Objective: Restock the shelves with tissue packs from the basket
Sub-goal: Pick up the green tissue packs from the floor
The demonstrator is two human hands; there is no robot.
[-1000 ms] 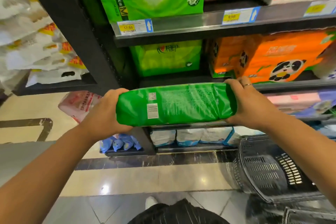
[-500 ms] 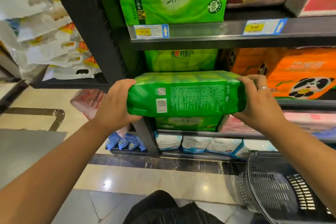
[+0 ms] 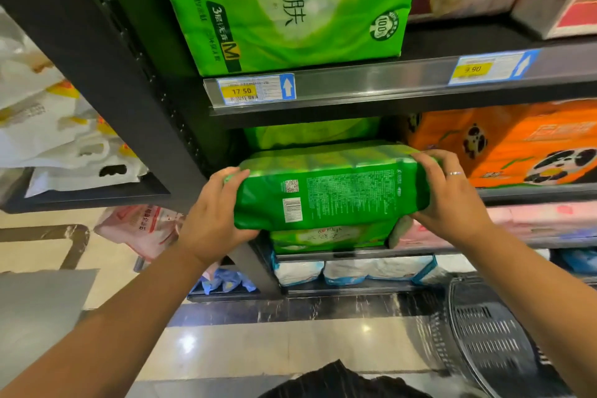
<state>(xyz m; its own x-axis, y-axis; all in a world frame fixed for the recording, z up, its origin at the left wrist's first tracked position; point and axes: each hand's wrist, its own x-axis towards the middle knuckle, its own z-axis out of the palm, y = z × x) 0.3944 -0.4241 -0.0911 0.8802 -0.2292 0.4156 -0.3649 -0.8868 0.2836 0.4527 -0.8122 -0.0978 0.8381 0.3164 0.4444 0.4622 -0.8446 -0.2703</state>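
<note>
The green tissue pack [image 3: 332, 191] lies flat and long at the front of the shelves, with its barcode side facing out. The left hand [image 3: 214, 223] grips its left end and the right hand [image 3: 449, 194] grips its right end, so the two hands are apart and both are curled round the pack. There is a ring [image 3: 454, 173] on one finger of the right hand. Just under the pack sits another green pack [image 3: 329, 237]; I cannot tell if the two touch. Behind it, deeper in, is one more green pack [image 3: 310, 136]. Just to the right stands an orange pack with pandas [image 3: 517, 145]. The shelf above [image 3: 371, 77] has a price tag that says 17.50 [image 3: 255, 90] and one that says 9.90 [image 3: 484, 68], and a big green pack [image 3: 290, 3] stands on it. Low down are white and blue packs [image 3: 355, 270]. The dark basket [image 3: 491, 339] is on the shiny floor [image 3: 258, 349], down to the right.
</note>
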